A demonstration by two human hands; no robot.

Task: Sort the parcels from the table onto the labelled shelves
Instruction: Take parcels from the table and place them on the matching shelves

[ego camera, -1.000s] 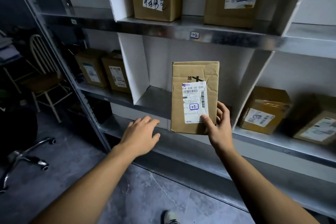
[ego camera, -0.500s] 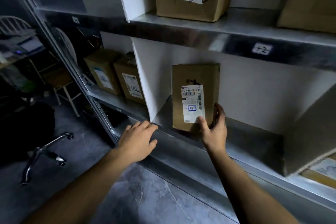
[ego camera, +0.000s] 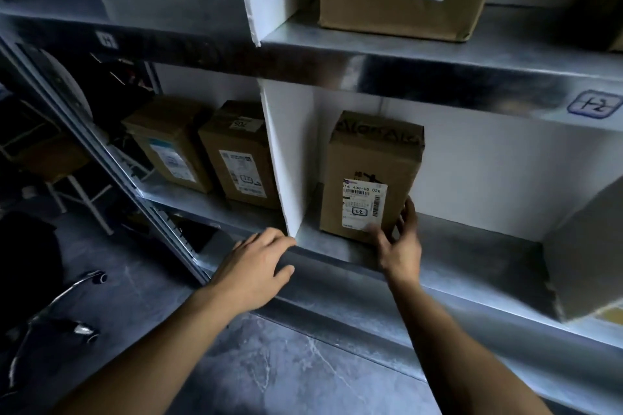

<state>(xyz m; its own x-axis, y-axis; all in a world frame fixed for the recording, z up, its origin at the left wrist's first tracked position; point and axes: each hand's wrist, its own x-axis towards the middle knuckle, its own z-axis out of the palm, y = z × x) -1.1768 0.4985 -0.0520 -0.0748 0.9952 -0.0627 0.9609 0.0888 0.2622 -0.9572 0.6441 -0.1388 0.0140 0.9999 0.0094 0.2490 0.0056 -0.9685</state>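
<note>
Your right hand (ego camera: pixel 401 246) is clasping the lower right corner of the parcel (ego camera: pixel 371 158), thumb lying on its front face beside the white label (ego camera: pixel 364 205), fingers curling round its right side; your left hand (ego camera: pixel 256 266) is holding nothing, fingers relaxed and spreading over the front lip of the metal shelf (ego camera: pixel 472 256), at the foot of the white divider (ego camera: pixel 286 152); the parcel is standing upright on that shelf, just right of the divider, apart from your left hand; a brown box (ego camera: pixel 168 145) and a taped box (ego camera: pixel 241 158) are sitting side by side in the compartment left of the divider.
</note>
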